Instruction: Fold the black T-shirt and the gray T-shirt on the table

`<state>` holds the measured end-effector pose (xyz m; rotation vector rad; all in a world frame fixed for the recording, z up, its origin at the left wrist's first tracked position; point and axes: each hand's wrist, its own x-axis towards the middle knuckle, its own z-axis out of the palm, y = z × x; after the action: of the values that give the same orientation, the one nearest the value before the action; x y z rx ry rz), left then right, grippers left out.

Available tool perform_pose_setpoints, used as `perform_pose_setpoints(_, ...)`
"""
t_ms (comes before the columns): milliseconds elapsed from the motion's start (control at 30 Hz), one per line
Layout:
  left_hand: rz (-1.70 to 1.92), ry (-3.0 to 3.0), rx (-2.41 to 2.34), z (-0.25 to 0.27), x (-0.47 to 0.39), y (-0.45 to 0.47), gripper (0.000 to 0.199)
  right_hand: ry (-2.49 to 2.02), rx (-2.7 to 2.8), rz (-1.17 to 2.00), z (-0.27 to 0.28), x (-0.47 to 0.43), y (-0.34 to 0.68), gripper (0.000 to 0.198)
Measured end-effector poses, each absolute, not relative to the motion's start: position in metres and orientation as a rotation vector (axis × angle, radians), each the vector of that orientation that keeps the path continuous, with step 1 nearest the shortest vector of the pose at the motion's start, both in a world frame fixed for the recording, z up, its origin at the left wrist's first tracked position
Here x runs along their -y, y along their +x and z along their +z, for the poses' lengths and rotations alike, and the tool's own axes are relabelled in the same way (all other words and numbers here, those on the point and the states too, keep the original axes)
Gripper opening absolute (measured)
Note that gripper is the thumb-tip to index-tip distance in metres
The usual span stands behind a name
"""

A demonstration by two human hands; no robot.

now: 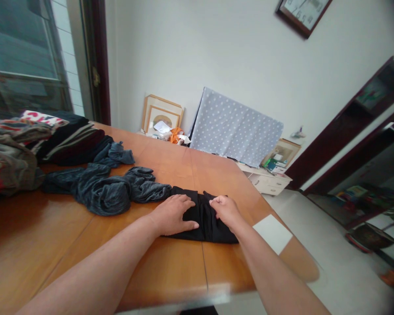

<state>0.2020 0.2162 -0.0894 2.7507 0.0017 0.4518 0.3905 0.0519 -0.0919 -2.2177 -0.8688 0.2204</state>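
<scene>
The black cloth (206,225) lies folded on the surface (157,267), beneath both hands. The left hand (174,214) rests on it, fingers spread; the right hand (226,211), fingers curled, pinches its far part. Crumpled grey clothing (110,192) reaches its left end. Wood shows toward the near edge; a white sheet (273,233) lies rightward, near the rounded corner.

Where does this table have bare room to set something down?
Bare tabletop lies between the dark grey garment and the far edge, and between that garment and the left forearm. Crowded: by the clothes pile, and where the left hand and right hand touch black cloth.
</scene>
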Motion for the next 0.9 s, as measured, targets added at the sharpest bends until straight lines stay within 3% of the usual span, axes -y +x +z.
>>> perform_pose_setpoints(100,0.449,2.759,-0.003,-0.089,-0.216,0.202,0.066,-2.219,0.86,0.285,-0.086,-0.05,0.388,0.036)
perform_pose_setpoints(300,0.453,2.756,0.003,-0.091,-0.216,0.202,0.07,-2.364,1.347,-0.206,-0.088,-0.043,0.38,0.036)
perform_pose_setpoints(467,0.39,2.764,0.018,-0.092,-0.216,0.202,0.077,-2.482,1.472,-0.152,-0.101,-0.045,0.371,0.047)
perform_pose_setpoints(900,0.331,2.767,0.029,-0.093,-0.217,0.201,0.081,-2.413,1.463,-0.064,-0.097,-0.035,0.37,0.05)
